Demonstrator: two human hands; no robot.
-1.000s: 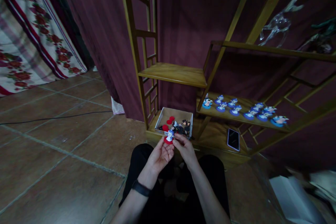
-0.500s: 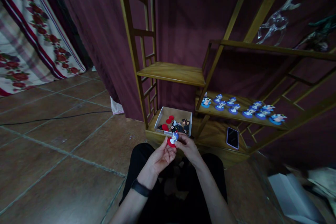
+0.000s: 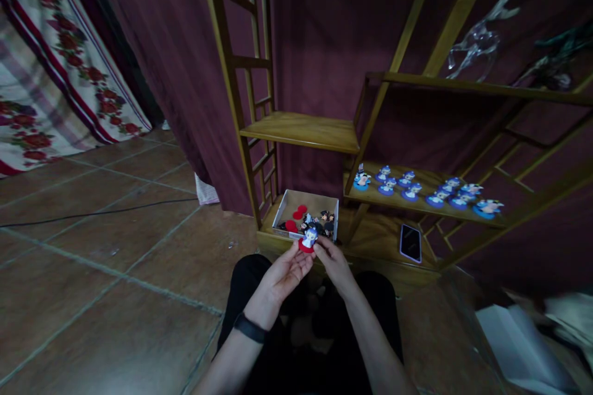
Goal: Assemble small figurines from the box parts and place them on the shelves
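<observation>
A small blue-and-white figurine (image 3: 310, 237) on a red round base is held upright between my two hands, just in front of the box. My left hand (image 3: 288, 273) grips the base's left side with thumb and fingertips, palm turned up. On the other side, my right hand (image 3: 334, 264) has its fingers closed at the base's right edge. Behind the figurine stands an open cardboard box (image 3: 284, 202) with red round bases (image 3: 291, 226) and several dark and pale figurines (image 3: 327, 217) inside. Some of the box's contents are hidden by the held figurine.
Several blue-and-white figurines (image 3: 411, 191) stand in rows on the low right shelf (image 3: 393, 199). A phone (image 3: 410, 243) lies on the bottom board below them. A glass deer (image 3: 477, 43) stands on the upper right shelf. A white box-like thing (image 3: 514, 336) lies on the floor at right.
The figurine has risen slightly and turned more upright in my hands, its front now more towards me. Both hands keep their hold. The view has shifted a little.
</observation>
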